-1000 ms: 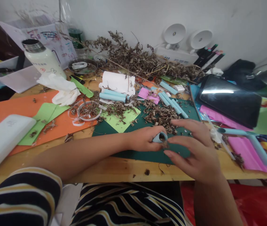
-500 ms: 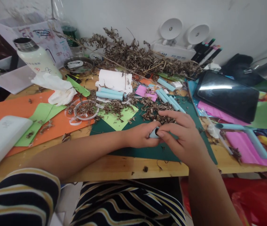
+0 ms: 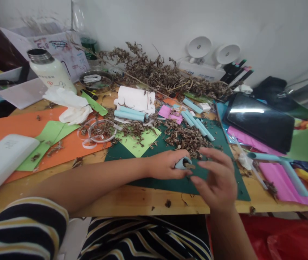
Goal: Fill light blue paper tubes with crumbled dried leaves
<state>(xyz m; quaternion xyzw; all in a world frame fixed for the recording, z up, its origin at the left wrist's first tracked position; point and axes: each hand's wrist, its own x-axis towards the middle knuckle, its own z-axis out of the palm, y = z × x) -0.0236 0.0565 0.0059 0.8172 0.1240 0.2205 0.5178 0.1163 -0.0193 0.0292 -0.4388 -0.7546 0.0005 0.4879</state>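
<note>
My left hand (image 3: 167, 165) is wrapped round a light blue paper tube (image 3: 180, 164), its open end turned to the right. A bit of dried leaf (image 3: 189, 165) shows at the tube's mouth. Just right of the tube, my right hand (image 3: 217, 177) has its fingers apart, and I see nothing between them. Beyond both hands lies a heap of crumbled dried leaves (image 3: 188, 140) on the dark green cutting mat (image 3: 154, 184). More blue paper tubes (image 3: 194, 122) lie behind the heap, and others (image 3: 129, 115) rest near a white paper roll (image 3: 136, 96).
Dried leafy branches (image 3: 154, 68) lie along the wall. A tablet (image 3: 261, 121) is at the right, a flask (image 3: 51, 72) at the back left. A roll of clear tape (image 3: 102, 130) sits by a green sheet (image 3: 139, 142). A white power bank (image 3: 6, 162) is at the near left.
My right hand has drawn back from the tube's mouth and its fingers have spread. Leaf now shows at the opening, which has turned more to the right. The camera view has shifted slightly.
</note>
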